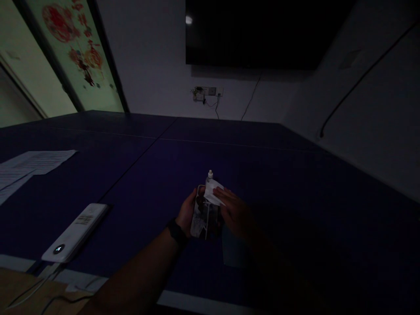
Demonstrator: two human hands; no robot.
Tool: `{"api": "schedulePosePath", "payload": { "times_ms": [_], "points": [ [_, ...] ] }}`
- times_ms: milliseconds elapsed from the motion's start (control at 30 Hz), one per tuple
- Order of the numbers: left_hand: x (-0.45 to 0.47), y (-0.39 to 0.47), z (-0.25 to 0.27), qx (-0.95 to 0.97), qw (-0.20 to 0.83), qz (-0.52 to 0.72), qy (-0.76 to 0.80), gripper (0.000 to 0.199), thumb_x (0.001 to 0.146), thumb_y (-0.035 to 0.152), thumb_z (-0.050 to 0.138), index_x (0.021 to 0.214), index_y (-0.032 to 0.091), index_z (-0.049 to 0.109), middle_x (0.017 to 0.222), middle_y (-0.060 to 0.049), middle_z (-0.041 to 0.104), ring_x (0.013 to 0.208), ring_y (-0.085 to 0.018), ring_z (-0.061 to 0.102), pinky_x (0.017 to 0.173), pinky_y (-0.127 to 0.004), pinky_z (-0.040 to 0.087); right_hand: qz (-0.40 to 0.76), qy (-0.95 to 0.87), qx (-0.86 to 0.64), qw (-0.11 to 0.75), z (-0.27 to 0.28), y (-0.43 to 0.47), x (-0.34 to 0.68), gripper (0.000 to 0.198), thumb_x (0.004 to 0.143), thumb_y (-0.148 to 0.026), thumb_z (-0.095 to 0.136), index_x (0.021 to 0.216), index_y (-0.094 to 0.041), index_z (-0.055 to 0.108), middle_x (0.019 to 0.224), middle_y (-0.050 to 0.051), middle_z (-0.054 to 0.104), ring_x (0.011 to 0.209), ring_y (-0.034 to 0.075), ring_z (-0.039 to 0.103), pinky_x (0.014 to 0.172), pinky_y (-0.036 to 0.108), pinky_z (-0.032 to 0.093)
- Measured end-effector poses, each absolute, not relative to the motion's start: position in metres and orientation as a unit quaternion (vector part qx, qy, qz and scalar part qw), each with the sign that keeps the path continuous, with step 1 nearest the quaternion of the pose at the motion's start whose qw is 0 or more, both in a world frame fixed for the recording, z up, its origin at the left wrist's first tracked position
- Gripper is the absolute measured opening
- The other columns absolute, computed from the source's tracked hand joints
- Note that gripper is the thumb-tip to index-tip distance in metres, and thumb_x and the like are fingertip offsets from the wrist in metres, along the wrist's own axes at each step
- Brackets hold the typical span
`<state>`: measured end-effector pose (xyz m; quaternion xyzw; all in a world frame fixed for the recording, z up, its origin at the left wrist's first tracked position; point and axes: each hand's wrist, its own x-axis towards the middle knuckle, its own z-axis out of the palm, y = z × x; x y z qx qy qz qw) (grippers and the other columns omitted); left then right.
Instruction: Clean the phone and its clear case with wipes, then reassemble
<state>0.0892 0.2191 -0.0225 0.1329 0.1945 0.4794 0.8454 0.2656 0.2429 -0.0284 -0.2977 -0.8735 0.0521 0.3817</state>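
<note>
Bare left forearm (pixel 141 267) leads to the left hand (pixel 187 215), fingers curled around a smartphone (pixel 199 221). Right hand (pixel 236 215) lays its fingers close together over a white tissue (pixel 212 192) at the phone's upper end; I cannot tell whether the thumb pinches it. Just beyond stands a white-capped bottle (pixel 210 175). Leftward, a white power bank (pixel 77 232) bears print too small to read, as do papers (pixel 36 162). Blue tabletop (pixel 278 175) stretches from its pale near edge toward the wall (pixel 144 87).
</note>
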Motion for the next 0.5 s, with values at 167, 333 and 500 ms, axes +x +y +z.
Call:
{"api": "schedulePosePath", "payload": {
  "times_ms": [167, 333, 500],
  "points": [
    [0.088, 0.223, -0.029, 0.128, 0.84, 0.497, 0.177, 0.059, 0.101, 0.053, 0.047, 0.138, 0.009, 0.06, 0.109, -0.016, 0.077, 0.096, -0.028, 0.074, 0.093, -0.039, 0.053, 0.073, -0.889, -0.264, 0.367, -0.027, 0.24, 0.264, 0.056, 0.095, -0.009, 0.046, 0.147, -0.023, 0.057, 0.148, 0.01, 0.061, 0.142, 0.025, 0.053, 0.12, 0.053, 0.044],
    [0.087, 0.221, -0.026, 0.145, 0.84, 0.488, 0.186, 0.057, 0.1, 0.054, 0.047, 0.137, 0.013, 0.06, 0.104, -0.014, 0.078, 0.087, -0.028, 0.075, 0.09, -0.042, 0.055, 0.068, -0.882, -0.28, 0.374, -0.028, 0.244, 0.269, 0.053, 0.093, -0.011, 0.048, 0.143, -0.022, 0.062, 0.141, 0.011, 0.067, 0.136, 0.027, 0.059, 0.117, 0.055, 0.047],
    [0.092, 0.219, -0.029, 0.155, 0.858, 0.449, 0.195, 0.056, 0.1, 0.057, 0.047, 0.128, 0.012, 0.066, 0.099, -0.013, 0.078, 0.084, -0.026, 0.075, 0.082, -0.038, 0.056, 0.043, -0.87, -0.316, 0.377, -0.028, 0.239, 0.257, 0.05, 0.1, -0.012, 0.04, 0.147, -0.015, 0.056, 0.149, 0.016, 0.059, 0.145, 0.028, 0.05, 0.121, 0.056, 0.042]
  ]
}}
